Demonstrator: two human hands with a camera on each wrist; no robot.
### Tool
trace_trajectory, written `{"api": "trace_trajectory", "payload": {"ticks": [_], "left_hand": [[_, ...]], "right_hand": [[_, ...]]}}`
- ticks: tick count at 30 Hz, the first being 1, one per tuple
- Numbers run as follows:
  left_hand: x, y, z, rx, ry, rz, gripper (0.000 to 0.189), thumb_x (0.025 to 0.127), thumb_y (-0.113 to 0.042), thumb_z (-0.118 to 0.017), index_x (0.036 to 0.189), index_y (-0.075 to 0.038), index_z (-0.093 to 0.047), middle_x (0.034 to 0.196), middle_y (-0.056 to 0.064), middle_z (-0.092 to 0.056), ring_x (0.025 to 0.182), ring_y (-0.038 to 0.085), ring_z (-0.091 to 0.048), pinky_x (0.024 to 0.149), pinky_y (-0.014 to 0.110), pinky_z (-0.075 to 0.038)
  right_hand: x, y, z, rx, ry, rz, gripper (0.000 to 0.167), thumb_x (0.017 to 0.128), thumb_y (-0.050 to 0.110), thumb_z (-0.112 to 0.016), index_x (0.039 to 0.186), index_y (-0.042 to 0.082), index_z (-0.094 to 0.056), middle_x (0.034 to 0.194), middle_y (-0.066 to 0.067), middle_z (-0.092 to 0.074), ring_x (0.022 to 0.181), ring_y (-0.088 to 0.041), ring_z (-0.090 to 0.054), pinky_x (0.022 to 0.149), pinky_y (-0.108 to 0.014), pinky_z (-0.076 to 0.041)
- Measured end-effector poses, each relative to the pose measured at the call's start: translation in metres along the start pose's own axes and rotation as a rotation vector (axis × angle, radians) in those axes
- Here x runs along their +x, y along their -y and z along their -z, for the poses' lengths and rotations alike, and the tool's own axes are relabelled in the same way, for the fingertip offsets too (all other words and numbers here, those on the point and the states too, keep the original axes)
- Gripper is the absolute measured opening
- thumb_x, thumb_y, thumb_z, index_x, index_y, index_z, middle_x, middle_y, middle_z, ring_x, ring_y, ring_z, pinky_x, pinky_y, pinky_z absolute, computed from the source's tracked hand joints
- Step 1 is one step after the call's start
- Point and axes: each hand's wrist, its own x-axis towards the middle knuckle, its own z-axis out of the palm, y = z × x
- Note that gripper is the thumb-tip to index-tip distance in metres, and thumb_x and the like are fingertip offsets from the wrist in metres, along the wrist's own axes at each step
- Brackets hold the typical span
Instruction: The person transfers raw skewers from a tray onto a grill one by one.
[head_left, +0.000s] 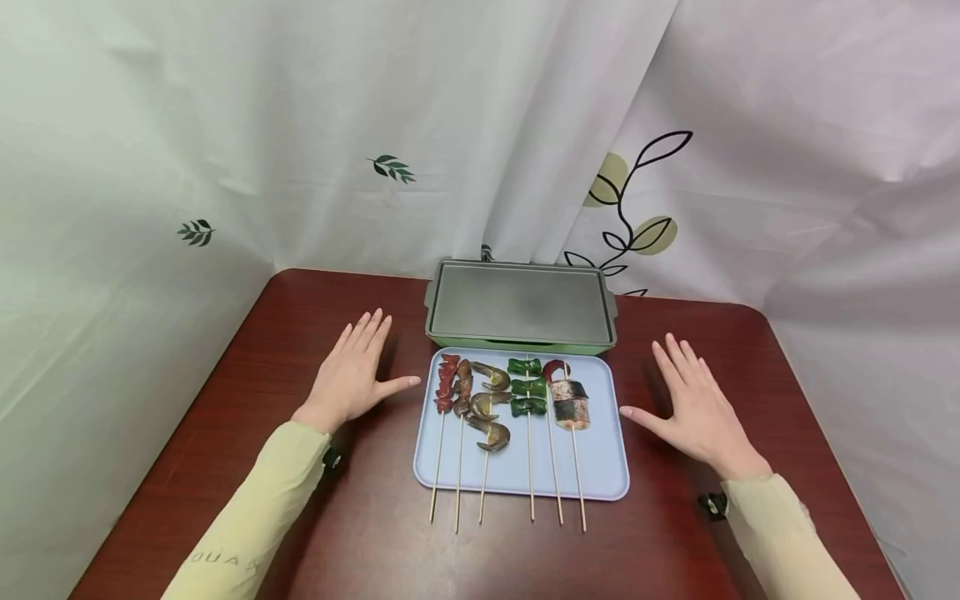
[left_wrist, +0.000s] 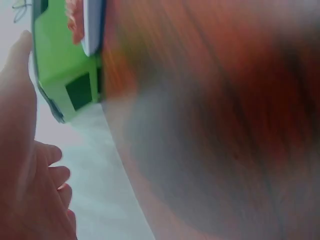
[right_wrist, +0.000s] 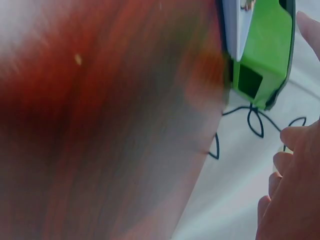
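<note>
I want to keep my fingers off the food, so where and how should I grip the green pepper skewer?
The green pepper skewer is probably best pinched by its stick's near end, coming from the near side: the pepper pieces sit toward the far end, while bare stick juts past the blue tray.

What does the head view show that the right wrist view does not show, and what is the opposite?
Only the head view shows the left hand, the six skewers laid out in full, and the flat grey top of the green box.

Only the right wrist view shows the dark opening in the box's end.

Both views show the right hand, at least part of the pale blue tray, the green box, the reddish-brown table and the white curtain with its leaf drawing.
</note>
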Motion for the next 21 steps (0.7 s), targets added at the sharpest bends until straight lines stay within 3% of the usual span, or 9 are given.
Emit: {"api": "trace_trajectory", "payload": {"ticks": [4, 10, 13, 21], "left_hand": [[-0.009, -0.010, 0.000, -0.037, 0.002, -0.007, 0.111, 0.088, -0.077, -0.056, 0.158, 0.004, -0.026, 0.163, 0.023, -0.023, 0.151, 0.036, -0.019, 0.124, 0.050, -0.012], [-0.024, -0.029, 0.000, -0.123, -0.031, -0.022, 0.103, 0.088, -0.064, -0.069, 0.156, 0.004, -0.032, 0.161, 0.022, -0.031, 0.150, 0.036, -0.023, 0.123, 0.050, -0.016], [-0.032, -0.040, 0.001, -0.166, -0.040, -0.034, 0.099, 0.087, -0.058, -0.074, 0.155, 0.004, -0.035, 0.159, 0.022, -0.035, 0.149, 0.037, -0.026, 0.122, 0.051, -0.020], [-0.059, -0.075, 0.006, -0.309, 0.032, -0.014, 0.092, 0.087, -0.049, -0.079, 0.154, 0.000, -0.040, 0.158, 0.019, -0.038, 0.147, 0.036, -0.031, 0.119, 0.052, -0.029]], "right_hand": [[-0.005, 0.008, -0.002, -0.008, 0.011, 0.017, 0.115, 0.081, 0.068, -0.074, 0.160, 0.001, -0.025, 0.167, -0.017, -0.015, 0.154, -0.031, -0.006, 0.124, -0.050, -0.012], [-0.013, 0.016, -0.006, -0.006, 0.020, 0.084, 0.117, 0.080, 0.068, -0.075, 0.159, -0.003, -0.024, 0.166, -0.020, -0.019, 0.153, -0.033, -0.011, 0.125, -0.042, -0.007], [-0.018, 0.020, -0.009, -0.008, 0.016, 0.113, 0.118, 0.078, 0.068, -0.077, 0.158, -0.004, -0.028, 0.164, -0.022, -0.024, 0.152, -0.034, -0.015, 0.125, -0.046, -0.012], [-0.032, 0.035, -0.021, 0.010, 0.045, 0.153, 0.121, 0.074, 0.073, -0.076, 0.156, -0.004, -0.031, 0.162, -0.022, -0.028, 0.148, -0.040, -0.025, 0.122, -0.051, -0.021]]}}
